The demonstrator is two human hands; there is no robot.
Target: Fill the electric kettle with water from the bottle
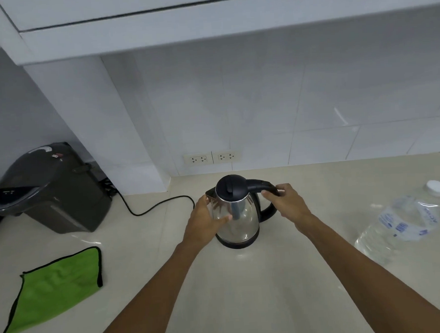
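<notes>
A steel electric kettle [238, 216] with a black lid and black handle stands upright on its base in the middle of the counter. Its lid is down. My left hand [204, 221] is pressed against the kettle's left side, thumb across the steel body. My right hand [287, 203] grips the top of the black handle on the right. A clear plastic water bottle [403, 226] with a white cap stands at the right of the counter, apart from both hands, cap on.
A dark hot-water dispenser [50, 189] sits at the back left, with a black cord [159, 204] running across the counter toward the kettle. A green cloth [56, 287] lies at the front left. Two wall sockets [212, 157] sit behind the kettle.
</notes>
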